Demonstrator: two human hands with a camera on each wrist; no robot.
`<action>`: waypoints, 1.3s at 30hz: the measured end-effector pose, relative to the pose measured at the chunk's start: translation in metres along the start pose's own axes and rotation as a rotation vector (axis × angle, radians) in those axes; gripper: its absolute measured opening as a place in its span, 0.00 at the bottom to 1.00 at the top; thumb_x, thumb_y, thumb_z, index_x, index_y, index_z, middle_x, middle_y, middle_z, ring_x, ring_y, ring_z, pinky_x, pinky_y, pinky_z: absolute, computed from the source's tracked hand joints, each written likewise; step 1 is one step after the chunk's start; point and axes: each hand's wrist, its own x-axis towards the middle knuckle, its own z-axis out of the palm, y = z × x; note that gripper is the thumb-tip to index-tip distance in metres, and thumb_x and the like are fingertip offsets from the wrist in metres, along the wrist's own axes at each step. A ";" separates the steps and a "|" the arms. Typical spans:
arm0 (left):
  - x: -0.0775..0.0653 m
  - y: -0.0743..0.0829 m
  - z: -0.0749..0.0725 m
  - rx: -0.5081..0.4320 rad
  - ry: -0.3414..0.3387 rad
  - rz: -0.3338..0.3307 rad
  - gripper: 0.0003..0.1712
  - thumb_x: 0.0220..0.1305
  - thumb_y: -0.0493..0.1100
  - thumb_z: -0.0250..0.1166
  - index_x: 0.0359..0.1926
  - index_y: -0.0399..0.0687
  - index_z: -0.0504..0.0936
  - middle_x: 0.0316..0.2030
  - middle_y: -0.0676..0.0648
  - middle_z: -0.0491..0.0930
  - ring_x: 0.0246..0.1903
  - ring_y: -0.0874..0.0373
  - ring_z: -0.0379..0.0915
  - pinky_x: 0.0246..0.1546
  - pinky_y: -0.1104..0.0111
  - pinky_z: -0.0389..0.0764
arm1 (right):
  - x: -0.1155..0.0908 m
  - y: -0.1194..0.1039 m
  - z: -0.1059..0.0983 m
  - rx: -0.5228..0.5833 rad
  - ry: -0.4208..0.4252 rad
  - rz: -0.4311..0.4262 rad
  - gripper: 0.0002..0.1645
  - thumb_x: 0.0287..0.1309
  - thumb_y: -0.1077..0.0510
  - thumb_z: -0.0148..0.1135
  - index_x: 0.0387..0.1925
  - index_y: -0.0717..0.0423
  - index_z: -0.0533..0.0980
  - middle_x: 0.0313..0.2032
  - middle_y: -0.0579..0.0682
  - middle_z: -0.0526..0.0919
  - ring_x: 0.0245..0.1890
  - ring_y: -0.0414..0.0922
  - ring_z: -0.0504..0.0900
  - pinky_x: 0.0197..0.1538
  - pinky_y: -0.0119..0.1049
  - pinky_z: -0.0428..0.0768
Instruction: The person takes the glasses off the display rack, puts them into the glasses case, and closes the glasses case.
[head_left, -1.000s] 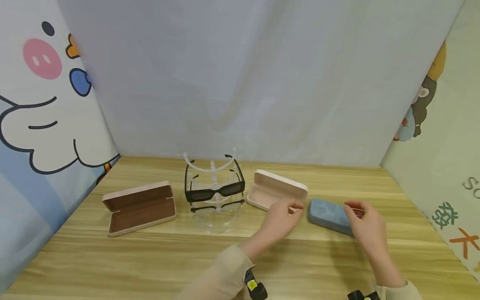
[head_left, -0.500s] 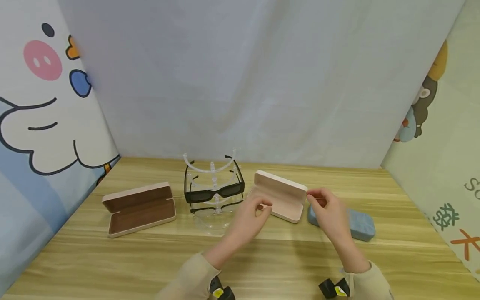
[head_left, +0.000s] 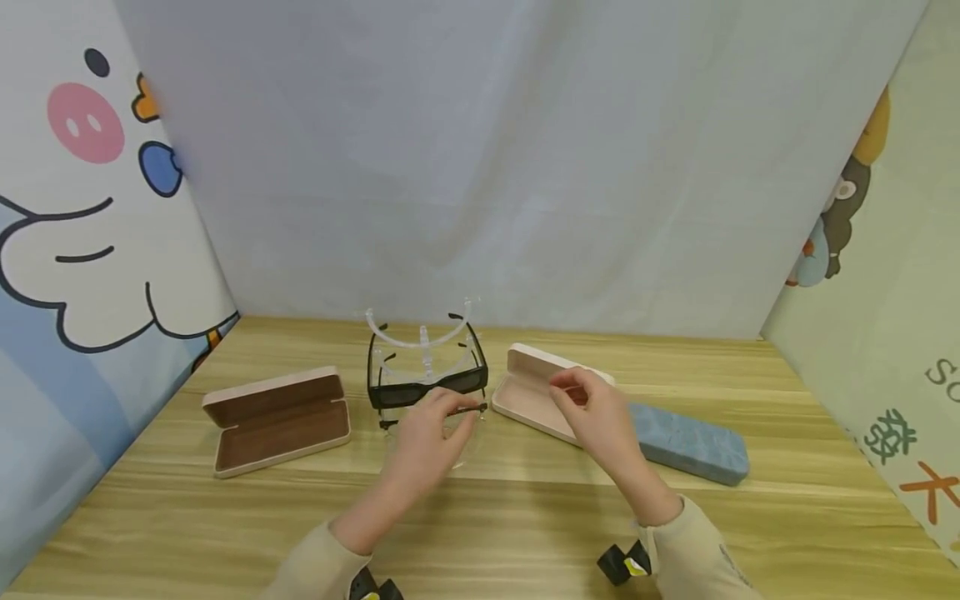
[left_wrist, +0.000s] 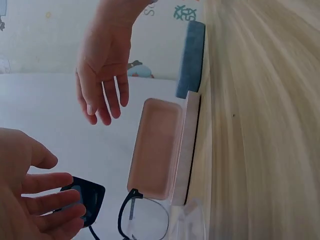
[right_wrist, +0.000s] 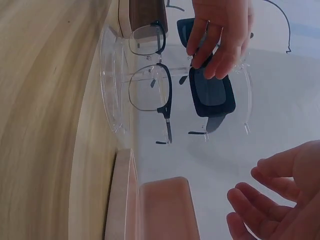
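Observation:
My left hand is in front of the clear display stand, fingers loosely bent and nothing in them. It overlaps the black sunglasses on the upper tier. Below them on the stand sit eyeglasses with a dark upper rim and clear lenses. My right hand hovers before the pink-lined glasses case, which stands open; the fingers hold nothing and hide part of its lid and tray. In the left wrist view both hands appear with spread, relaxed fingers, the left close to the sunglasses.
A closed blue glasses case lies on the wooden table to the right of the pink-lined one. At left stands another open case, lined in brown. A pale cloth hangs behind, with printed panels at both sides.
Both hands have swept left: the left from the pink-lined case to the stand, the right from the blue case to the pink-lined one. The cases and glasses have stayed put.

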 end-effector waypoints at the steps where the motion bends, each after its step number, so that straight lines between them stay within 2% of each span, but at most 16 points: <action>1: 0.000 -0.002 -0.003 0.019 0.016 0.006 0.07 0.60 0.43 0.61 0.38 0.49 0.82 0.37 0.52 0.78 0.39 0.56 0.76 0.32 0.67 0.76 | 0.001 -0.001 0.003 0.005 -0.007 -0.008 0.09 0.59 0.57 0.57 0.41 0.53 0.78 0.39 0.49 0.81 0.38 0.45 0.80 0.42 0.41 0.78; 5: 0.002 -0.006 -0.018 0.063 0.115 0.036 0.06 0.60 0.41 0.61 0.35 0.47 0.83 0.32 0.51 0.80 0.33 0.58 0.76 0.29 0.68 0.76 | 0.008 -0.007 0.014 0.046 -0.022 -0.030 0.11 0.59 0.57 0.58 0.43 0.53 0.77 0.40 0.50 0.81 0.38 0.45 0.79 0.43 0.40 0.78; 8: 0.003 -0.011 -0.030 0.079 0.192 0.025 0.05 0.59 0.39 0.61 0.33 0.45 0.83 0.30 0.50 0.80 0.29 0.59 0.76 0.30 0.67 0.77 | 0.011 -0.013 0.024 0.107 -0.055 -0.024 0.13 0.59 0.56 0.58 0.46 0.53 0.77 0.41 0.50 0.81 0.40 0.44 0.79 0.44 0.40 0.78; 14: 0.007 -0.020 -0.047 0.109 0.277 0.001 0.06 0.59 0.38 0.60 0.33 0.42 0.83 0.24 0.49 0.77 0.23 0.60 0.72 0.23 0.69 0.71 | 0.016 -0.025 0.045 0.186 -0.108 -0.047 0.17 0.59 0.57 0.57 0.51 0.55 0.74 0.48 0.52 0.78 0.46 0.47 0.78 0.49 0.42 0.76; 19: 0.010 -0.024 -0.056 0.125 0.335 -0.081 0.08 0.60 0.38 0.59 0.37 0.43 0.83 0.25 0.46 0.71 0.26 0.54 0.63 0.26 0.66 0.63 | 0.023 -0.028 0.055 0.174 -0.116 -0.040 0.21 0.59 0.56 0.58 0.54 0.53 0.73 0.54 0.53 0.72 0.51 0.50 0.75 0.52 0.44 0.75; 23: 0.010 -0.029 -0.061 0.100 0.278 -0.194 0.13 0.61 0.41 0.59 0.45 0.42 0.80 0.37 0.41 0.70 0.36 0.48 0.63 0.34 0.60 0.65 | 0.029 -0.029 0.061 0.213 -0.127 -0.012 0.23 0.59 0.56 0.58 0.56 0.51 0.71 0.54 0.55 0.71 0.53 0.51 0.74 0.53 0.43 0.75; 26: 0.012 -0.033 -0.065 0.047 0.186 -0.290 0.18 0.62 0.45 0.58 0.52 0.43 0.76 0.47 0.39 0.67 0.44 0.46 0.64 0.38 0.57 0.68 | 0.032 -0.030 0.063 0.260 -0.140 0.010 0.24 0.59 0.56 0.58 0.58 0.50 0.69 0.54 0.56 0.69 0.53 0.52 0.74 0.51 0.43 0.76; 29: 0.014 -0.037 -0.068 -0.021 0.085 -0.364 0.22 0.63 0.47 0.56 0.56 0.45 0.72 0.53 0.37 0.62 0.48 0.44 0.65 0.40 0.56 0.72 | 0.035 -0.032 0.065 0.288 -0.153 0.033 0.25 0.60 0.55 0.57 0.59 0.50 0.68 0.56 0.56 0.68 0.52 0.53 0.75 0.45 0.42 0.79; 33: 0.017 -0.040 -0.074 -0.061 -0.018 -0.417 0.25 0.64 0.49 0.54 0.59 0.43 0.69 0.57 0.36 0.59 0.49 0.42 0.69 0.40 0.56 0.76 | 0.036 -0.033 0.067 0.322 -0.165 0.053 0.25 0.61 0.55 0.55 0.60 0.50 0.67 0.58 0.56 0.68 0.47 0.52 0.79 0.38 0.42 0.80; 35: 0.017 -0.042 -0.077 -0.052 -0.062 -0.431 0.26 0.65 0.51 0.53 0.59 0.42 0.68 0.57 0.36 0.61 0.51 0.42 0.68 0.41 0.55 0.75 | 0.035 -0.033 0.068 0.341 -0.166 0.058 0.24 0.61 0.56 0.55 0.59 0.50 0.68 0.58 0.54 0.69 0.44 0.51 0.80 0.38 0.43 0.80; 39: 0.017 -0.045 -0.082 -0.073 -0.138 -0.445 0.27 0.66 0.53 0.51 0.60 0.41 0.66 0.57 0.36 0.64 0.46 0.44 0.73 0.40 0.58 0.76 | 0.035 -0.033 0.068 0.357 -0.175 0.069 0.22 0.61 0.56 0.55 0.57 0.51 0.70 0.58 0.53 0.69 0.42 0.50 0.81 0.39 0.45 0.80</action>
